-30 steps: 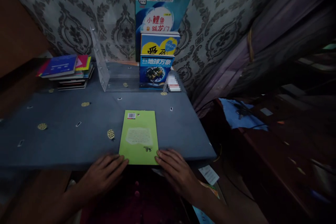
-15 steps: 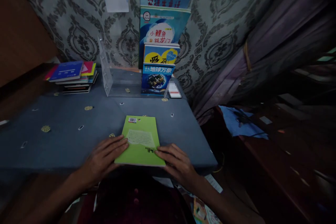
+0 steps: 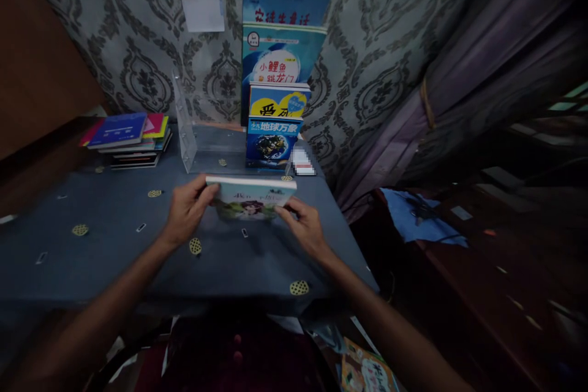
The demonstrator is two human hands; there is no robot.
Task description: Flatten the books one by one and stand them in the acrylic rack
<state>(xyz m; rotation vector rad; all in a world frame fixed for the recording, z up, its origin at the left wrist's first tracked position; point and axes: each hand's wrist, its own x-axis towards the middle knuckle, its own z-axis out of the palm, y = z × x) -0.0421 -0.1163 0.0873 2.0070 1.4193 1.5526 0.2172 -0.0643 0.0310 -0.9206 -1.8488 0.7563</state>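
The book (image 3: pixel 250 199) is held above the table (image 3: pixel 114 239), tilted, just on the near side of the upright books (image 3: pixel 273 135) in the clear stand (image 3: pixel 202 135). The left hand (image 3: pixel 186 211) and right hand (image 3: pixel 305 229) pinch its side edges, fingers closed on it. It's a thin grip, I'd say: a slip could drop the book, or a push too far could topple that row.
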